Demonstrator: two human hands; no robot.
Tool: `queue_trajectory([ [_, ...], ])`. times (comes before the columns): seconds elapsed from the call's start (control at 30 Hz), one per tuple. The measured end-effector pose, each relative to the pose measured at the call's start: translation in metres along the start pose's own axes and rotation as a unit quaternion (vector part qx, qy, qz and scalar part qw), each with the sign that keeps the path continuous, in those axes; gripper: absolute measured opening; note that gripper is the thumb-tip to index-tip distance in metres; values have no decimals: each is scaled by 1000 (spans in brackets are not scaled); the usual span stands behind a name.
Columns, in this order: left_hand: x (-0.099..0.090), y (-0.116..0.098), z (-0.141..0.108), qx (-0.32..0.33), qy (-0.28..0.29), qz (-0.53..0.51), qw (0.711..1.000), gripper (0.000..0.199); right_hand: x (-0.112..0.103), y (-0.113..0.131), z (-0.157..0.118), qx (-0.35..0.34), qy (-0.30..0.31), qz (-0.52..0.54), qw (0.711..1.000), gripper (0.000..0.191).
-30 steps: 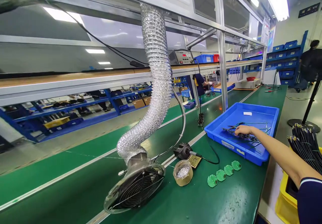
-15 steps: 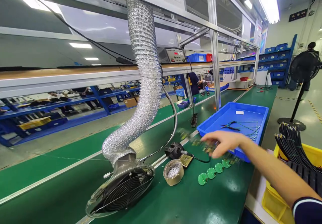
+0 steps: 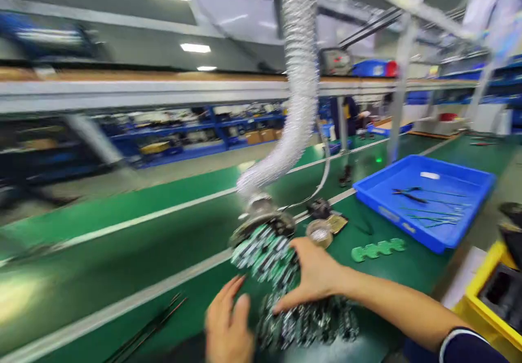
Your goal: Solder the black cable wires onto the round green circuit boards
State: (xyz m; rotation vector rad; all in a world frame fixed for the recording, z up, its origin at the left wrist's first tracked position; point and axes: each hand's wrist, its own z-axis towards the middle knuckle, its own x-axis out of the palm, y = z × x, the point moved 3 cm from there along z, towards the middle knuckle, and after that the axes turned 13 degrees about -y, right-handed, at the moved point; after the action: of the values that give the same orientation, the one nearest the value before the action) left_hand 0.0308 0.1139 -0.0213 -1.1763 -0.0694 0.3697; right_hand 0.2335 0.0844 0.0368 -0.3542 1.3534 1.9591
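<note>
My right hand (image 3: 314, 273) is curved around a blurred cluster of green and silvery parts (image 3: 267, 254), thumb and fingers on its right side. More blurred dark and silvery pieces (image 3: 310, 319) lie beneath that hand. My left hand (image 3: 230, 319) is raised at the bottom centre, fingers apart, just left of the parts, with nothing in it. On the green bench to the right is a row of green round boards (image 3: 378, 249). A round pot (image 3: 319, 233) and a soldering iron holder (image 3: 319, 208) stand behind my right hand.
A fume extractor with a silvery duct (image 3: 302, 96) hangs behind the parts. A blue tray (image 3: 411, 221) with pliers and thin rods sits at right, a yellow bin (image 3: 481, 308) below it. Dark wires (image 3: 150, 327) lie at lower left. A person in dark clothing (image 3: 351, 116) is farther back.
The view has swung left. My right hand has moved from beside the blue tray to in front of the fume extractor, with the cluster of parts. My left hand has come into view.
</note>
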Motion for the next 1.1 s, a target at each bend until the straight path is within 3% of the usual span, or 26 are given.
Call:
queue_trajectory([
  [0.03, 2, -8, -10, -34, -8, -9, 999, 58, 6, 1, -3, 13, -22, 22, 999, 113],
  [0.1, 18, -20, -25, -133, 42, -91, 986, 71, 21, 0, -8, 34, -48, 75, 995, 107],
  [0.17, 32, -25, -29, -196, 29, -156, 968, 77, 34, -2, -11, 53, -60, 124, 989, 96],
  [0.3, 34, -32, -23, -185, -26, -152, 970, 66, 39, -4, -16, 89, -73, 185, 976, 64],
  [0.4, 32, -39, -19, -181, -5, -170, 969, 66, 34, 0, -18, 101, -56, 220, 969, 52],
  [0.53, 37, -43, -22, -215, 35, -198, 956, 68, 38, 0, -19, 119, 3, 264, 957, 59],
  [0.77, 40, -39, -38, -259, 45, -215, 941, 71, 51, 2, -25, 107, 106, 280, 948, 67],
  [0.87, 33, -37, -29, -283, 54, -217, 933, 72, 40, 3, -9, 69, 133, 236, 960, 72],
  [0.93, 18, -36, -11, -275, 27, -194, 941, 72, 28, -1, 10, 29, 138, 184, 973, 67],
  [1.0, -2, -36, 11, -233, -5, -145, 962, 67, 23, -10, 29, -18, 126, 110, 986, 53],
  [1.1, -32, -37, 39, -148, -28, -59, 987, 52, 41, -23, 43, -88, 129, -3, 988, 33],
])
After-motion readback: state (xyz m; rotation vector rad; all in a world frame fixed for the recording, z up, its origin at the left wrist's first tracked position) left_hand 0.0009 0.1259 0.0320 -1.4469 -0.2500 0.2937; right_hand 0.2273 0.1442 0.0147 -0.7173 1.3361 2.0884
